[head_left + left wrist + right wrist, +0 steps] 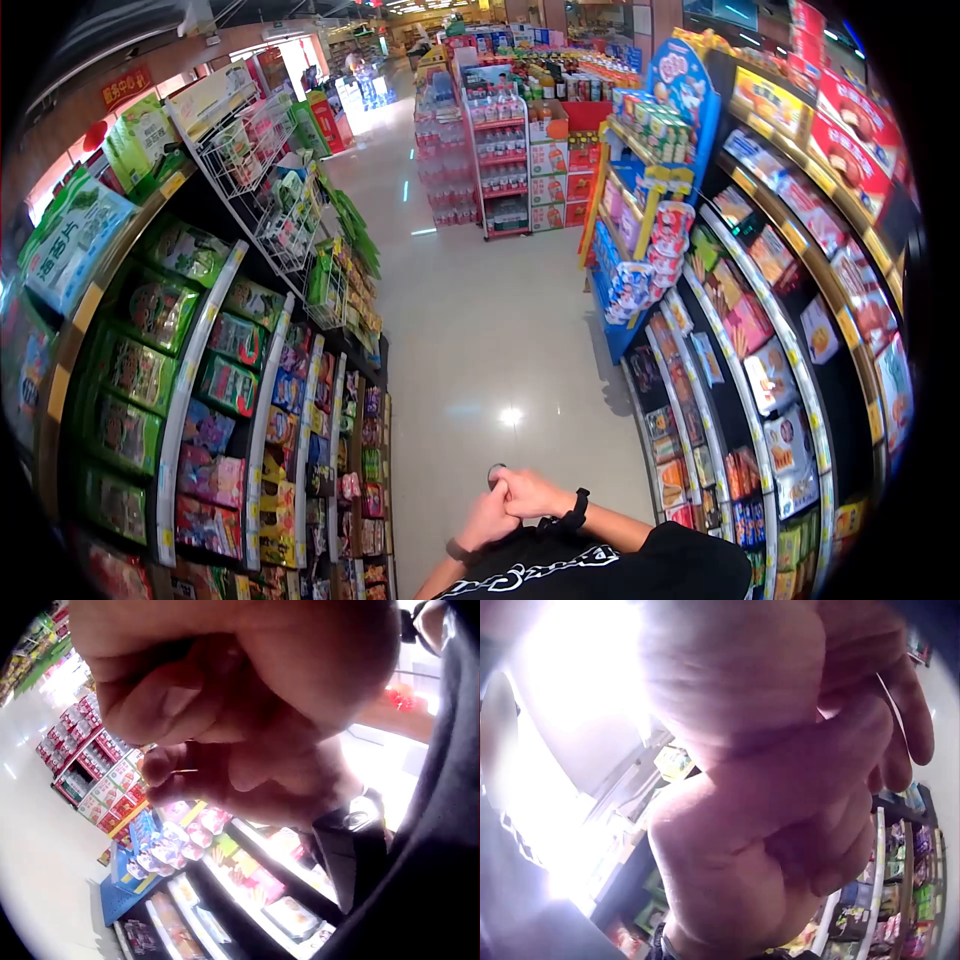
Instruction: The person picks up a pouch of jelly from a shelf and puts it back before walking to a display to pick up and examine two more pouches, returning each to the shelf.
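Note:
Both hands meet low in front of the body in the head view, the left hand [488, 517] touching the right hand [530, 494]. Loosely bent fingers of the left hand [225, 682] fill the top of the left wrist view, with the right hand [262, 784] just beneath. From the right wrist view, the right hand [742, 667] lies against the left hand [757, 832], and some of its fingers extend past it. No item shows in either hand; the space between the palms is hidden.
Stocked shelves [200, 400] line the left and more shelves [780, 370] the right. A blue display stand [615, 325] juts out at the right. Along the tiled floor [480, 350], a drink rack [503, 160] and stacked cartons [549, 190] stand ahead.

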{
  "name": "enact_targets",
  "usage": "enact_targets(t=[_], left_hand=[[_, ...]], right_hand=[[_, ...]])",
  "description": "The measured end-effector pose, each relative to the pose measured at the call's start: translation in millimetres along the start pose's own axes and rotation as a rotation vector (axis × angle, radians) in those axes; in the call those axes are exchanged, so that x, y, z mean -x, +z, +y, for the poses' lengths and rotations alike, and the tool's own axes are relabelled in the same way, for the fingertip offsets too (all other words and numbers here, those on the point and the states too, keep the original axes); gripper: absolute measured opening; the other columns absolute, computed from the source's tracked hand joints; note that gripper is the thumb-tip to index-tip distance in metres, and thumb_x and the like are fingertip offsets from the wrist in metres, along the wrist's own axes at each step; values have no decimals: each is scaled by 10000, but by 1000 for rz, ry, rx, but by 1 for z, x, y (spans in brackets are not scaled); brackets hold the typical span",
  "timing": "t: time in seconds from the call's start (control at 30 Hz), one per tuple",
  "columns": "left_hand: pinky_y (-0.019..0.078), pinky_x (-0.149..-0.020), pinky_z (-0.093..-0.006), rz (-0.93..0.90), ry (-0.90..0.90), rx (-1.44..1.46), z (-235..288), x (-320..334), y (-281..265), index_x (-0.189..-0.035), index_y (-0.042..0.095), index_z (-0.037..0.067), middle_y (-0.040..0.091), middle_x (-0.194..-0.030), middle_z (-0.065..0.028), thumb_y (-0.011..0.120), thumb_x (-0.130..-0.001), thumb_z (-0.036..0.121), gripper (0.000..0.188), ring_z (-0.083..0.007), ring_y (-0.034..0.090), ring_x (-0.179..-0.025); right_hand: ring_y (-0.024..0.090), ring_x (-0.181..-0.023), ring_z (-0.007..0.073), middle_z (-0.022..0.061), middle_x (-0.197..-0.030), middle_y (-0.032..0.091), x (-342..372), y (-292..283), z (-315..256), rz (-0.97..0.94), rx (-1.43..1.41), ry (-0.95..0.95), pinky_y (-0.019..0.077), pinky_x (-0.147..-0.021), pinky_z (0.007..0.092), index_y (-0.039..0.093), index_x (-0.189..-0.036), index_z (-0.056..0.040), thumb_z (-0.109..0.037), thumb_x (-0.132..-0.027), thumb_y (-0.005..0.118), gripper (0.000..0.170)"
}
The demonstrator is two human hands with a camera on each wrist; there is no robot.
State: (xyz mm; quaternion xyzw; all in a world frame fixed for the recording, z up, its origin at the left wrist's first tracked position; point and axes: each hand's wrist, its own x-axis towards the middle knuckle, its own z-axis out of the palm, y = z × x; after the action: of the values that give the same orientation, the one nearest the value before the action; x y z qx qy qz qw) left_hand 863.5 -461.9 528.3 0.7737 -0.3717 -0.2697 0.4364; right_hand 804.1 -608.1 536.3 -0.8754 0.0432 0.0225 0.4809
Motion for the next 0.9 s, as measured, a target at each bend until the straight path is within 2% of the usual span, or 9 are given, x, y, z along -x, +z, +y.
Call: enact_targets(t=[0.03,0.13,0.23,0.33,0.43,0.47,0.67,0.8,0.9], left_hand=[[522,-715,-532,-22,-39,5,2,-20,-13,-1020,586,21,682,-868,-256,629,-751,67,277,-495,645,-831],[530,-721,-514,-130,161,-39,-47,-95,-31,-990,660,-17,691,-906,-260,639,-745,75,263,-477,656,-820],[537,-824,-454,-231,159,57,-65,-169,-60,-1026,707,18,709,-1001,-243,645,-736,40,297,-424,675,-951],[535,-711,-488,-248,366,-102,-63,-246,-96,-852,690,-67,684,-858,-278,639,-716,96,218,-432,669,-790],[532,-693,-487,-367,367,-248,-38,-307,-141,-760,679,-65,675,-811,-278,634,-683,105,191,-424,665,-773],[516,-701,-466,-417,333,-363,-38,-330,-149,-831,709,19,696,-852,-210,665,-692,145,192,-405,654,-809],[504,-672,-466,-405,461,-248,-36,-480,-188,-805,697,12,683,-809,-218,669,-698,164,187,-419,642,-758],[501,-669,-461,-437,416,-302,-22,-581,-245,-818,694,-11,674,-803,-243,692,-730,204,232,-423,644,-761],[505,-678,-461,-388,430,-316,-40,-644,-287,-823,694,-12,675,-811,-248,698,-762,225,245,-421,647,-764]], right_hand=[[685,-909,401,227,-988,706,-22,-8,5,-33,29,47,549,-792,457,595,-1228,-15,-103,-768,622,469],[666,-981,412,227,-1063,695,-91,-44,17,-117,141,-152,533,-842,472,583,-1263,-25,-92,-790,607,478],[644,-1046,418,221,-1133,682,-157,-85,19,-283,158,-6,521,-880,477,580,-1283,-29,-87,-803,589,484],[646,-1072,405,213,-1148,683,-213,-111,39,-194,122,32,526,-899,455,579,-1300,-35,-65,-794,595,507],[662,-1070,385,205,-1151,690,-261,-143,41,1,-101,-83,529,-914,439,592,-1291,-38,-30,-776,610,515],[674,-1079,358,206,-1163,691,-277,-159,38,31,-140,-49,528,-933,421,597,-1294,-39,-13,-750,626,546],[663,-1095,384,251,-1154,683,-395,-245,81,21,-224,-52,516,-962,414,589,-1298,2,20,-645,549,654],[704,-1010,337,203,-1089,717,-496,-300,112,-36,-258,-87,539,-905,396,579,-1338,-60,-43,-701,656,642],[683,-1065,328,204,-1151,698,-579,-330,123,-151,-198,-114,526,-940,396,558,-1362,-69,-57,-707,666,664]])
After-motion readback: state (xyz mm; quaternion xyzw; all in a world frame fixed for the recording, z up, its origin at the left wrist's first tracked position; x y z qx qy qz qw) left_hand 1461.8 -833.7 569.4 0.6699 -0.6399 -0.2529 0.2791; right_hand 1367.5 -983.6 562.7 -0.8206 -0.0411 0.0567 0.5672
